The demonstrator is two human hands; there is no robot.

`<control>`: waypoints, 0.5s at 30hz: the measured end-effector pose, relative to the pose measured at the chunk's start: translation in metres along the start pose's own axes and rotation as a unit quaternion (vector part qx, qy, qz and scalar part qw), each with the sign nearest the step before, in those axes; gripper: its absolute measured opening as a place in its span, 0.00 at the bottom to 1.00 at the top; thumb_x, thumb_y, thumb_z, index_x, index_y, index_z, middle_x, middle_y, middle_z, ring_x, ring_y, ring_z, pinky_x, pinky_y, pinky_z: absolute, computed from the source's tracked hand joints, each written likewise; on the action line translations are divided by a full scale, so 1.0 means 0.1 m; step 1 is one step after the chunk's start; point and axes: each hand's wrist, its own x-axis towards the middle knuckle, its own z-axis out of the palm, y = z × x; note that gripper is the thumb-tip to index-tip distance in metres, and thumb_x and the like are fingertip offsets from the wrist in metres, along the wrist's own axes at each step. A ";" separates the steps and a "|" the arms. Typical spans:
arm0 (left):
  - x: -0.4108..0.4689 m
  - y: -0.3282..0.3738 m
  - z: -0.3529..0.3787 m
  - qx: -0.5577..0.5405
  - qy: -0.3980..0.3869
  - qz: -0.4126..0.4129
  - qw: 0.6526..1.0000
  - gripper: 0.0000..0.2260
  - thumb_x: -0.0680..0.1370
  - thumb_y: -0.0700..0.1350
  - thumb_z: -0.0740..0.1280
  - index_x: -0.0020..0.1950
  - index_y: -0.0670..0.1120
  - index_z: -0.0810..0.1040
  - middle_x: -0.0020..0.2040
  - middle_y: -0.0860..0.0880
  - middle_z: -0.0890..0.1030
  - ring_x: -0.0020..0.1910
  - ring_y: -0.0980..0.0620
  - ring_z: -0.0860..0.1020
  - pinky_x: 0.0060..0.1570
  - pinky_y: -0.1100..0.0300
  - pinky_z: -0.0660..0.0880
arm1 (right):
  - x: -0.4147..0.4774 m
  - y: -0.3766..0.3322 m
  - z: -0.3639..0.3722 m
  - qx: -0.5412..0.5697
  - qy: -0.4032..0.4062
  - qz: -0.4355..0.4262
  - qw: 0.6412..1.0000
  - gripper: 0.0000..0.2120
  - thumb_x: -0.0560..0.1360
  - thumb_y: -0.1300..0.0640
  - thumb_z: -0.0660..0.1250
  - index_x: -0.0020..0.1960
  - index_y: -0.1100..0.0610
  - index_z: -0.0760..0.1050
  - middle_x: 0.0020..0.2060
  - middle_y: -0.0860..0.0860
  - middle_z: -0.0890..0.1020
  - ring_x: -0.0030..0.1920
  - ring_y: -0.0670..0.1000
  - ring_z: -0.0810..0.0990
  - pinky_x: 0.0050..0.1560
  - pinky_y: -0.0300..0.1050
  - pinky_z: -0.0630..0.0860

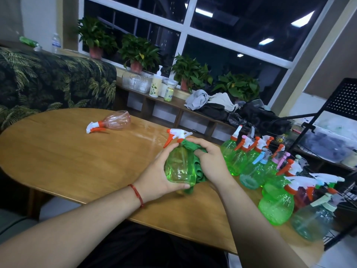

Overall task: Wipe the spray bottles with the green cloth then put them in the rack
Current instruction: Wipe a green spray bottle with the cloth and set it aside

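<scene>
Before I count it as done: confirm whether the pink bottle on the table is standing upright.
No: the pink spray bottle lies on its side on the wooden table, its trigger head pointing left, apart from both hands.

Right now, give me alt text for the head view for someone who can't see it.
The left hand holds a green bottle upright over the table while the right hand presses the cloth against its neck. A cluster of spray bottles stands at the right by the rack; a pink bottle lies on its side further back.
</scene>
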 end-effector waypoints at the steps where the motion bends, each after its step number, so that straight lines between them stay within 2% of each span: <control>1: 0.00 0.01 0.00 -0.002 -0.002 0.002 1.000 0.55 0.62 0.61 0.87 0.82 0.63 0.61 0.79 0.59 0.67 0.77 0.63 0.67 0.76 0.64 0.65 | -0.04 0.01 -0.01 0.017 0.002 0.000 1.000 0.24 0.82 0.72 0.60 0.59 0.49 0.87 0.57 0.41 0.88 0.57 0.43 0.86 0.56 0.37 0.81; 4: -0.01 0.01 0.00 -0.002 -0.005 0.009 1.000 0.54 0.62 0.61 0.87 0.83 0.61 0.61 0.79 0.60 0.68 0.78 0.61 0.67 0.77 0.62 0.66 | -0.13 0.07 -0.02 0.015 0.016 -0.022 1.000 0.24 0.83 0.71 0.60 0.60 0.48 0.87 0.61 0.42 0.86 0.62 0.42 0.83 0.64 0.41 0.79; 7: -0.01 0.00 0.02 0.000 0.004 0.008 1.000 0.54 0.63 0.61 0.87 0.83 0.60 0.61 0.79 0.59 0.68 0.78 0.62 0.67 0.77 0.62 0.66 | -0.25 0.10 0.02 -0.016 0.042 -0.084 0.995 0.25 0.82 0.74 0.60 0.60 0.49 0.87 0.63 0.44 0.84 0.65 0.40 0.80 0.69 0.36 0.74; 11: 0.02 -0.04 0.02 -0.012 0.035 -0.015 0.999 0.55 0.61 0.61 0.86 0.82 0.60 0.62 0.78 0.56 0.70 0.76 0.61 0.70 0.76 0.55 0.70 | -0.47 0.19 0.11 -0.062 0.055 -0.156 0.984 0.28 0.79 0.78 0.60 0.60 0.51 0.87 0.65 0.46 0.81 0.69 0.42 0.77 0.71 0.32 0.70; 15: 0.04 -0.09 0.00 -0.014 0.031 -0.026 0.999 0.55 0.61 0.60 0.87 0.82 0.61 0.62 0.78 0.55 0.71 0.75 0.58 0.72 0.75 0.51 0.72 | -0.68 0.33 0.14 -0.116 0.065 -0.210 0.969 0.28 0.79 0.79 0.61 0.63 0.52 0.86 0.66 0.46 0.80 0.71 0.44 0.77 0.70 0.33 0.71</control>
